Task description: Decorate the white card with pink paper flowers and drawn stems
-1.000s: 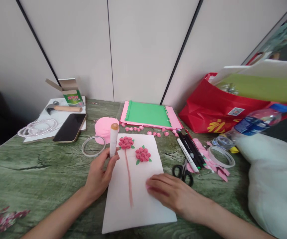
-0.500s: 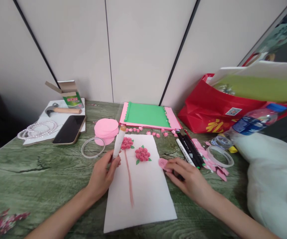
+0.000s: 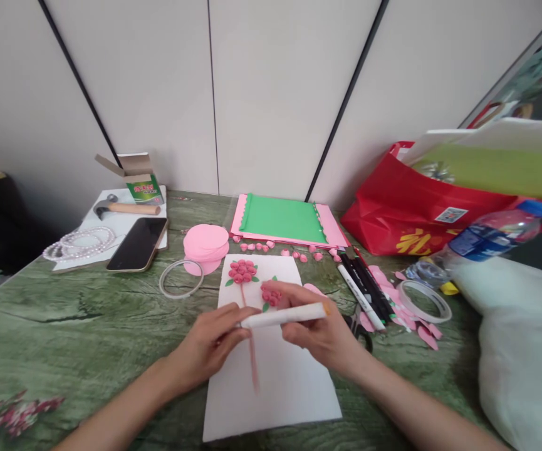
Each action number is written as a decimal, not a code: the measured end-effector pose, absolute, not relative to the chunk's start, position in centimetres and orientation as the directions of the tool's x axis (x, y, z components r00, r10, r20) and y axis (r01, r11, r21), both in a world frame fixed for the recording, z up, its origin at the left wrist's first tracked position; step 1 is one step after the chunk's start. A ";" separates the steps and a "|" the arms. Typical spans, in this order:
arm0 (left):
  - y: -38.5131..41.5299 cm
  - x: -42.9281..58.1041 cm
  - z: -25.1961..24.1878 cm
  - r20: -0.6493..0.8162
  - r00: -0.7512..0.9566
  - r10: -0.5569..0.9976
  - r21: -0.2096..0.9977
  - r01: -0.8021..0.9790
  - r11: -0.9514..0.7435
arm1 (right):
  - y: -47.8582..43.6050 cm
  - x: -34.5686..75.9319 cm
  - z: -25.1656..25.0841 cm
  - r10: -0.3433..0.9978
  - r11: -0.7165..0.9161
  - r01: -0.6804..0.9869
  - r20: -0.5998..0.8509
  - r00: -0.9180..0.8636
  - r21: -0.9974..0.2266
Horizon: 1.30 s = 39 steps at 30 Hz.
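A white marker (image 3: pixel 282 315) with an orange-brown end lies nearly level above the drawing. My left hand (image 3: pixel 214 341) is closed on its left end, fingers and thumb pinched. Across the marker's other part reaches my right hand (image 3: pixel 320 326), with the thumb below and fingers above. Beneath both hands is the white sheet (image 3: pixel 275 394), bearing a brown drawn stem (image 3: pixel 253 363). At the stem's top sits a pink paper-rose cluster (image 3: pixel 242 271) with green leaves. A second rose cluster (image 3: pixel 271 295) is partly hidden by my right fingers.
Scissors (image 3: pixel 359 329), several pens (image 3: pixel 367 288), pink scraps (image 3: pixel 427 335) and a tape roll (image 3: pixel 425 300) lie right. A red bag (image 3: pixel 406 207) and bottle (image 3: pixel 496 232) stand behind. Left are pink circles (image 3: pixel 205 241), another tape roll (image 3: pixel 181 294), a phone (image 3: pixel 138 244) and a hammer (image 3: pixel 134 208).
My right hand has left the pink paper piece at the right and moved left to the marker. My left hand has tipped the marker from upright to nearly level. Scissors have come into sight.
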<state>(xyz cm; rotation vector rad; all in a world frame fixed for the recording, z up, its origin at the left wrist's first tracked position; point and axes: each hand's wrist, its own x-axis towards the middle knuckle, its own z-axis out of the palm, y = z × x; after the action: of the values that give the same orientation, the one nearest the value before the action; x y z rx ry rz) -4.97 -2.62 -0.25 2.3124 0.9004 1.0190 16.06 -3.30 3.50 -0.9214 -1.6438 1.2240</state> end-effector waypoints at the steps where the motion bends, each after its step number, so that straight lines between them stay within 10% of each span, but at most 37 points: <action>1: -2.7 -5.0 -0.3 0.462 0.534 0.708 0.625 0.371 -0.687 | -3.1 15.6 3.7 0.923 0.245 0.066 0.212 -0.320 -0.967; 7: -2.3 -5.1 0.0 0.495 0.174 0.851 0.658 0.565 -0.498 | -1.5 17.9 4.7 0.938 0.298 0.057 0.303 0.171 -0.953; 18: -1.4 -4.9 -1.8 0.196 0.093 0.976 0.683 0.702 -0.204 | -7.6 15.5 -1.3 0.894 0.421 0.430 0.446 -0.047 -0.799; 39: -1.1 -5.1 -3.5 0.360 0.203 0.911 0.553 0.740 -0.383 | -6.6 13.0 -1.7 0.787 0.528 0.728 0.576 -0.223 -0.439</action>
<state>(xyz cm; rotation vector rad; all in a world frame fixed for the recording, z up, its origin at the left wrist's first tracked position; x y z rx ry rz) -5.07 -1.13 -3.46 2.2206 1.5685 0.9513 13.01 -6.56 -1.71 -1.2304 -1.9839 0.0956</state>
